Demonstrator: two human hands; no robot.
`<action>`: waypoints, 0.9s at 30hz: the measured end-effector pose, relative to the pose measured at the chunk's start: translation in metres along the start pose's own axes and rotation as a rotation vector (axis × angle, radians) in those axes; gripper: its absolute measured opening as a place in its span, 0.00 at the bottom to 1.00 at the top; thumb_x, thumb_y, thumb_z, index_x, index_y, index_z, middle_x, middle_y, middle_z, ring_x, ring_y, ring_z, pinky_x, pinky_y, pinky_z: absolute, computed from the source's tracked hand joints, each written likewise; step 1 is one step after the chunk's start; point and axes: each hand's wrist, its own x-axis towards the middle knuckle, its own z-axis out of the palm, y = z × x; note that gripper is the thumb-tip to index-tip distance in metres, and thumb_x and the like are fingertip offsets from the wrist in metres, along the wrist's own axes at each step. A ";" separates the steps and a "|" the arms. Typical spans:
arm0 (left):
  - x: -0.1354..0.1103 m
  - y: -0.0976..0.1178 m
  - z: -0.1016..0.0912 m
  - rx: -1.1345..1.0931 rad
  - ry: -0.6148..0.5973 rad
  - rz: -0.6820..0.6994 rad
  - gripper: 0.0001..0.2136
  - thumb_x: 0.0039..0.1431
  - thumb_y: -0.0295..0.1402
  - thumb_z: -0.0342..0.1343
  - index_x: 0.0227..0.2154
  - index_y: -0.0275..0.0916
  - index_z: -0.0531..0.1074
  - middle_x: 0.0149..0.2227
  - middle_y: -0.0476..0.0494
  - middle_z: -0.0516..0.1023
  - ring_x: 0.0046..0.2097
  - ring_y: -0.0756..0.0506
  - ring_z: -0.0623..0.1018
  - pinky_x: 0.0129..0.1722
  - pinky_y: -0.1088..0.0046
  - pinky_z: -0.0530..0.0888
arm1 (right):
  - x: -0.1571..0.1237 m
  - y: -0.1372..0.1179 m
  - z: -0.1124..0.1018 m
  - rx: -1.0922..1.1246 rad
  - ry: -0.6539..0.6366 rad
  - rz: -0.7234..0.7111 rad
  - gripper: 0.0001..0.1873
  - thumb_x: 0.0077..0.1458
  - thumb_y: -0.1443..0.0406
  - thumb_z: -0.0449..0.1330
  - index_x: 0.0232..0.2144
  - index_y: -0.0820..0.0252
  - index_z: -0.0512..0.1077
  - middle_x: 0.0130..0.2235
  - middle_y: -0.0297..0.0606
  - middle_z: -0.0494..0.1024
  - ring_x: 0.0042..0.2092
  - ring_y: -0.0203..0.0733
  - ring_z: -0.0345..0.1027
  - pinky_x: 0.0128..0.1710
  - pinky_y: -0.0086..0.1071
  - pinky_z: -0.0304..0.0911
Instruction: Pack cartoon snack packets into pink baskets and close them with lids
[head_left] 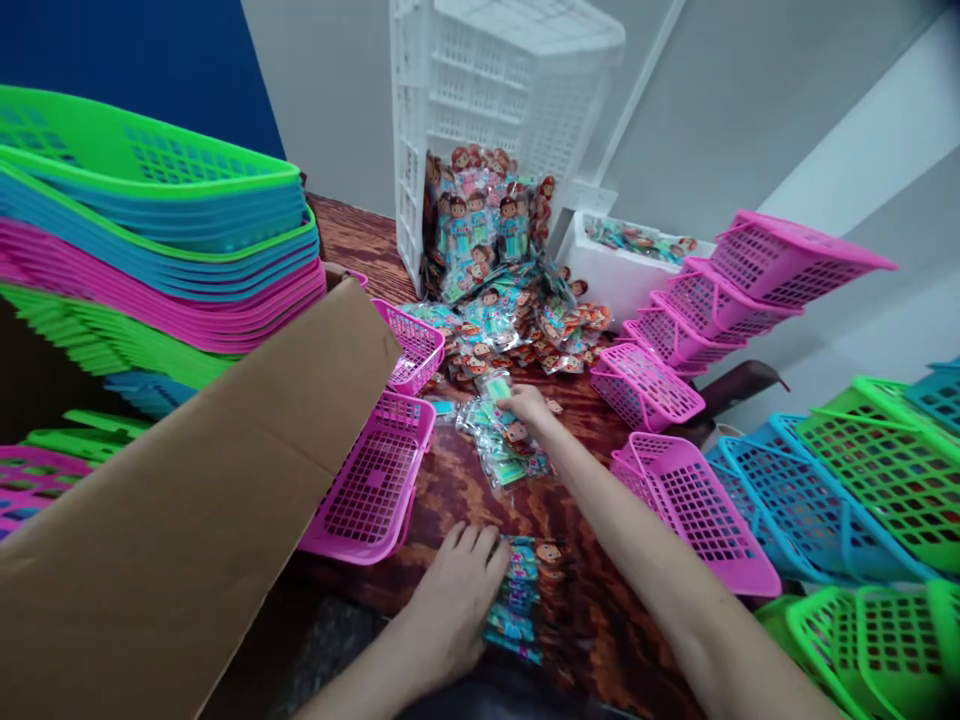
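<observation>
My left hand (454, 600) rests near the front of the dark wooden table (577, 620), its fingers curled against a small stack of packets printed with cartoon figures (521, 595). My right hand (525, 402) reaches further out and pinches one packet (496, 386) at the edge of a loose heap of the same packets (502, 440). A bigger pile of packets (517, 320) spills from a white crate (480, 120) standing on end at the back. An empty pink basket (375, 485) lies just left of both hands.
A brown cardboard flap (195, 520) fills the left foreground. Behind it rises a tall stack of green, blue and pink baskets (157, 240). Pink baskets (690, 340) line the right, then blue (795, 500) and green baskets (885, 470). A white box with packets (622, 265) sits at the back.
</observation>
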 end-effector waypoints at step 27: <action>0.019 -0.011 -0.028 -0.063 -0.026 0.130 0.26 0.47 0.33 0.62 0.50 0.41 0.63 0.51 0.38 0.70 0.53 0.35 0.71 0.52 0.59 0.70 | -0.123 0.048 -0.013 -0.486 -0.475 -0.417 0.09 0.57 0.64 0.60 0.36 0.63 0.78 0.37 0.37 0.80 0.40 0.44 0.72 0.40 0.31 0.64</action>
